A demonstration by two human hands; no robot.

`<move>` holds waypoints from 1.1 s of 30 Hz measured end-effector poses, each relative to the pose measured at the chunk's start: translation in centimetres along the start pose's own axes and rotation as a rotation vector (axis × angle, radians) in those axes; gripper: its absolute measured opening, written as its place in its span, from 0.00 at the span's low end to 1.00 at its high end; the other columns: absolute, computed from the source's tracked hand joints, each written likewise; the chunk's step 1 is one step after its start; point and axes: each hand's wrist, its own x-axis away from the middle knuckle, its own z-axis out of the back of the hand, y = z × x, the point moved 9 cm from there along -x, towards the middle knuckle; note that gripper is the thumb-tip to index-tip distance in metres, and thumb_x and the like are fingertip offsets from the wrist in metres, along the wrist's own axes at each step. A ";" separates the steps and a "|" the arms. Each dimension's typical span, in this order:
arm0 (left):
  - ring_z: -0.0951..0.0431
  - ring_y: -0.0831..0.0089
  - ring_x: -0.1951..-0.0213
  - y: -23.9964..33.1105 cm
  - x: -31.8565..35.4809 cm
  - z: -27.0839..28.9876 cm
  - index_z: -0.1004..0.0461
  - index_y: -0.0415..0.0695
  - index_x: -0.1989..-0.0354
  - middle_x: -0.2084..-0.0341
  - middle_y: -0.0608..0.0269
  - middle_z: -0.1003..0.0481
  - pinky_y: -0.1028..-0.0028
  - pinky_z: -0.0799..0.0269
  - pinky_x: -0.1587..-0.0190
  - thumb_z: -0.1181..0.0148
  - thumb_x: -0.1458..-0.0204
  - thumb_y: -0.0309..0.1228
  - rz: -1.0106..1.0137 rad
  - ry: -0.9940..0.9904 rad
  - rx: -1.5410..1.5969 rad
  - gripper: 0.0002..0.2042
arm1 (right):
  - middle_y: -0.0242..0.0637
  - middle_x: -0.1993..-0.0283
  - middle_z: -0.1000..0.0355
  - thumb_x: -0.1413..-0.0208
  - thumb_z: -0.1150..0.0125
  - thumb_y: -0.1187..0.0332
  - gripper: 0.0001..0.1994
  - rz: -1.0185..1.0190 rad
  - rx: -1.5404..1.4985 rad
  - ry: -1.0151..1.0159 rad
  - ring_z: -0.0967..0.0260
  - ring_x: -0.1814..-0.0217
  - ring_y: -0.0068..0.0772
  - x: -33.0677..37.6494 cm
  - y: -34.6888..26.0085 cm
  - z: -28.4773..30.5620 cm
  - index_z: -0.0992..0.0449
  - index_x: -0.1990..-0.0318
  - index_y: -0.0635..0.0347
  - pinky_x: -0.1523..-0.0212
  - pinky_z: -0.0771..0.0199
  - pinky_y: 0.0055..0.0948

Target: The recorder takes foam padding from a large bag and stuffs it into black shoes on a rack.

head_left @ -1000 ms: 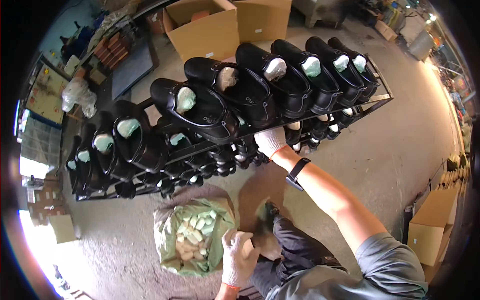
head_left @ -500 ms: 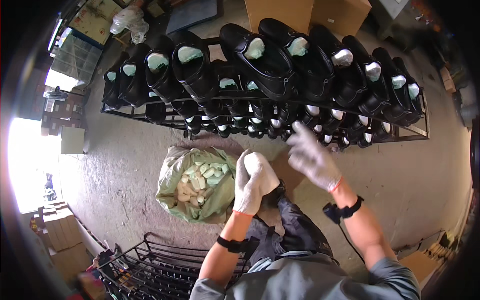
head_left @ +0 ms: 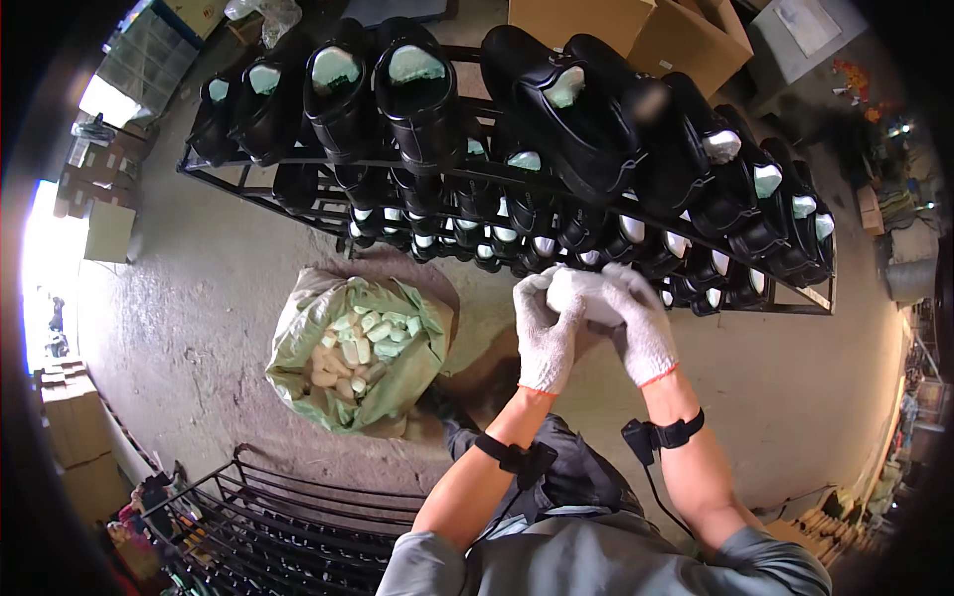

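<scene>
A white, rounded piece (head_left: 578,289) is held up between my hands, in front of the shoe rack. It looks smooth, but I cannot make out what it is. My left hand (head_left: 546,338), in a white knit glove, is closed round its left side. My gloved right hand (head_left: 642,323) grips the right side, its fingers slightly blurred. Beyond them, black shoes (head_left: 422,114) stand in rows on a black metal rack (head_left: 328,157). Pale white and greenish stuffing (head_left: 416,66) shows in their openings.
On the floor at left stands an open greenish sack (head_left: 288,382) holding several pale pieces (head_left: 363,338). Another black rack (head_left: 288,497) is at the lower left. Cardboard boxes (head_left: 686,45) stand behind the shoe rack, with more boxes (head_left: 84,437) along the left.
My right hand, earlier reaching open toward the rack, has come back onto the white piece. My left hand has moved up and right with it. The view has shifted.
</scene>
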 end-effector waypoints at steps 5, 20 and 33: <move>0.24 0.61 0.34 2.9 -1.3 -3.3 0.32 0.40 0.40 0.33 0.49 0.28 0.61 0.27 0.30 0.32 0.44 0.10 -0.290 -0.227 -0.487 0.25 | 0.35 0.42 0.18 0.28 0.32 0.51 0.24 -0.045 0.204 0.032 0.19 0.46 0.27 -2.2 -3.3 -0.3 0.20 0.34 0.57 0.52 0.14 0.29; 0.24 0.41 0.35 -0.7 4.3 10.5 0.24 0.40 0.39 0.37 0.42 0.25 0.53 0.24 0.33 0.35 0.48 0.17 -0.382 -0.399 -1.014 0.25 | 0.53 0.45 0.13 0.27 0.38 0.57 0.19 0.700 1.314 0.231 0.14 0.43 0.48 -13.0 -6.6 -7.0 0.14 0.45 0.66 0.40 0.20 0.40; 0.19 0.40 0.52 2.8 15.0 40.2 0.20 0.42 0.52 0.58 0.44 0.19 0.47 0.22 0.48 0.40 0.49 0.20 0.029 0.103 -1.307 0.15 | 0.45 0.21 0.30 0.19 0.53 0.62 0.25 0.577 0.839 -0.648 0.34 0.20 0.38 -28.2 15.8 -30.7 0.30 0.23 0.64 0.17 0.42 0.36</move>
